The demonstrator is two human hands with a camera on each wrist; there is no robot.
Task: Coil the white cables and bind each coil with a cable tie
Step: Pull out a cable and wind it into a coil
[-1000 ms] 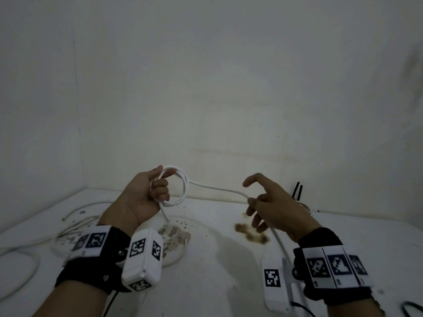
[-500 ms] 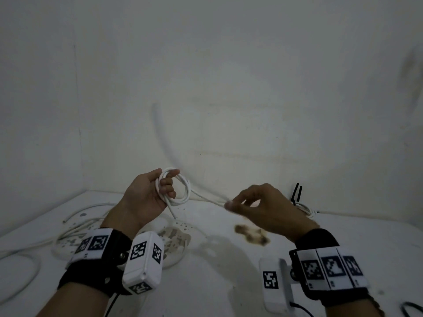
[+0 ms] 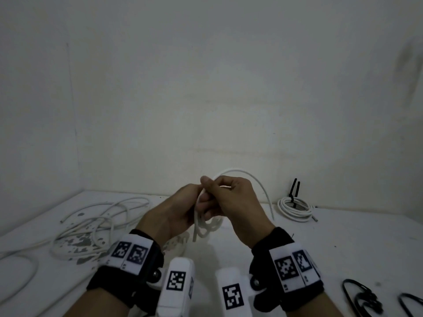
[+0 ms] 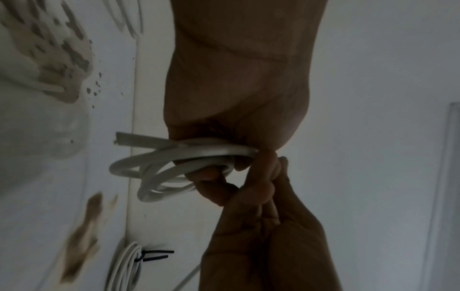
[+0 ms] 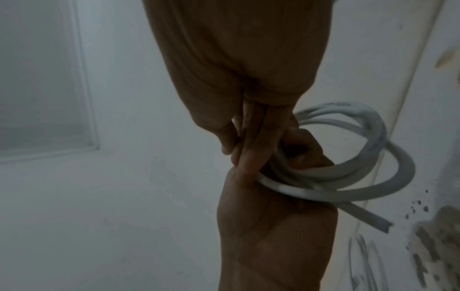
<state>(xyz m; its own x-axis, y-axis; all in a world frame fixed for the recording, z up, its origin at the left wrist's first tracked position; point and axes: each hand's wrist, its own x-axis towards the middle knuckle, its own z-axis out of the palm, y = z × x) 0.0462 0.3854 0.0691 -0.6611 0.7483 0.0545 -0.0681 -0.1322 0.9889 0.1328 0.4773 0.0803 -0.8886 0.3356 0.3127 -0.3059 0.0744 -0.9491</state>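
Both hands meet above the white table (image 3: 343, 243). My left hand (image 3: 183, 207) grips a small coil of white cable (image 3: 209, 226) with several loops; its cut end sticks out below. My right hand (image 3: 229, 197) pinches the same cable right against the left fingers. The free tail (image 3: 263, 191) arcs over the right hand and hangs down on its right. In the left wrist view the coil (image 4: 179, 163) sits under my curled left fingers, with the right hand (image 4: 263, 226) pressed against them. In the right wrist view the coil (image 5: 348, 167) loops out to the right of my right hand (image 5: 248, 149).
A finished white coil (image 3: 295, 208) bound with a black tie (image 3: 294, 191) lies at the back right by the wall. Loose white cables (image 3: 96, 225) sprawl on the stained left side. Black cable ties (image 3: 361, 298) lie at the front right.
My right hand has swung left and joined the left hand, laying another loop onto the coil. The straight stretch of cable between the hands is gone; the tail now arcs over the right hand.
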